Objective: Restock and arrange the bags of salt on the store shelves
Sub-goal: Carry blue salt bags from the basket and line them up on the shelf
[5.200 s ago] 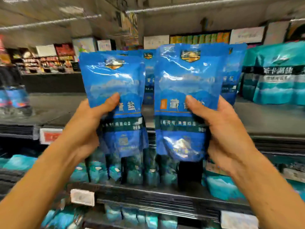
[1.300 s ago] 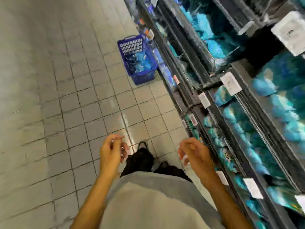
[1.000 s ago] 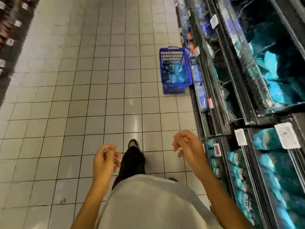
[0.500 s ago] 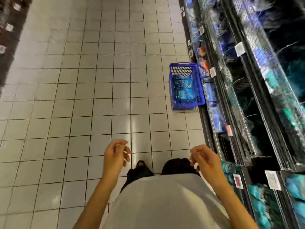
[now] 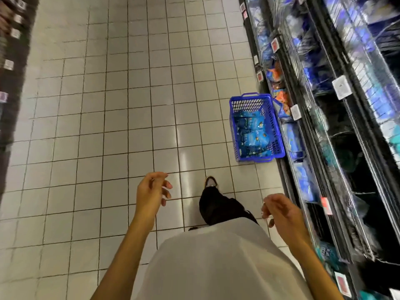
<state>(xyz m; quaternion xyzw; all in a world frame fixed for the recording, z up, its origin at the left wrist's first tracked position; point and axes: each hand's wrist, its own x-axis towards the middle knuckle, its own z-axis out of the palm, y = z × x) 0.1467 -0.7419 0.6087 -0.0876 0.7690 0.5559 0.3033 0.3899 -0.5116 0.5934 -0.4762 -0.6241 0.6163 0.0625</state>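
Several glossy blue salt bags (image 5: 252,135) heaped in a blue basket (image 5: 279,146) on the tiled floor (image 5: 108,126) beside the shelves (image 5: 337,161), print unreadable, shelf stock blurred, left hand (image 5: 151,191) and right hand (image 5: 281,213) loosely curled, empty.

The floor (image 5: 121,118) is made of pale grey-white square tiles with thin dark lines between them, like a grid. The basket (image 5: 236,135) is bright blue with a pattern of little holes in its walls. The bags (image 5: 252,135) in it are shiny blue with small yellow marks. The shelves (image 5: 337,161) are black, with blue, teal and orange packs on them. The tags (image 5: 341,87) on the shelves are white, and some are red. The shirt (image 5: 216,265) is plain white. The trousers (image 5: 218,205) are black. The shoe (image 5: 210,182) is pale with a dark edge.
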